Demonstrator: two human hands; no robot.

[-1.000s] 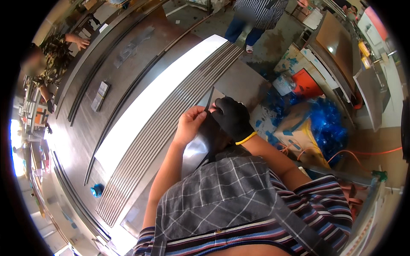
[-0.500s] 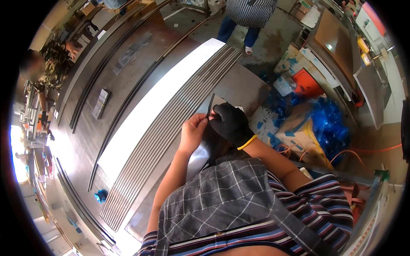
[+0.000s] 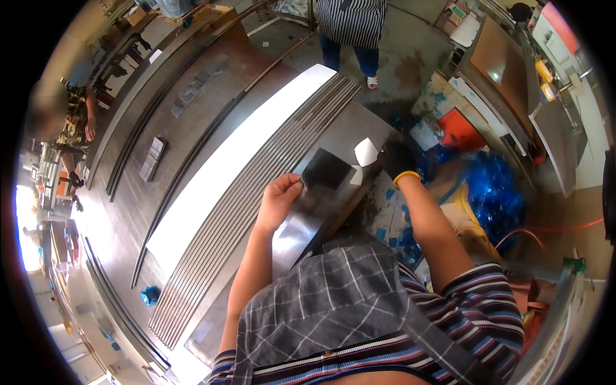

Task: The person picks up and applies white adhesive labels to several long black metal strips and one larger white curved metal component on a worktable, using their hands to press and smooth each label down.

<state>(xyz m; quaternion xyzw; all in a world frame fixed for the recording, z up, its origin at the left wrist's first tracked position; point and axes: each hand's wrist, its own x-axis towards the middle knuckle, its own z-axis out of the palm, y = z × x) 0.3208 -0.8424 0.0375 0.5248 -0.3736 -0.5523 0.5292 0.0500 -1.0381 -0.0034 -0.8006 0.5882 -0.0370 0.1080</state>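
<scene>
My bare left hand [image 3: 282, 197] pinches the near left corner of a thin dark square sheet [image 3: 326, 169], held over the grey metal surface. Off to the right, my right hand [image 3: 396, 160], in a black glove with a yellow cuff, is closed at the edge of a white thin piece [image 3: 366, 153]. A second white bit [image 3: 356, 175] shows against the dark sheet's right edge; whether the two are one curled backing cannot be told. The gloved fingertips are partly hidden.
Several long metal strips [image 3: 250, 173] lie beside a white panel [image 3: 237, 163] on the table. Blue plastic film [image 3: 491, 186] and an orange hose [image 3: 532, 234] are at the right. A person in a striped apron [image 3: 351, 22] stands beyond; another person [image 3: 74, 122] is at the far left.
My hands were together at a dark thin piece. Now my right hand has moved away to the right, and the dark sheet lies face-up to view in my left hand, with white pieces showing.
</scene>
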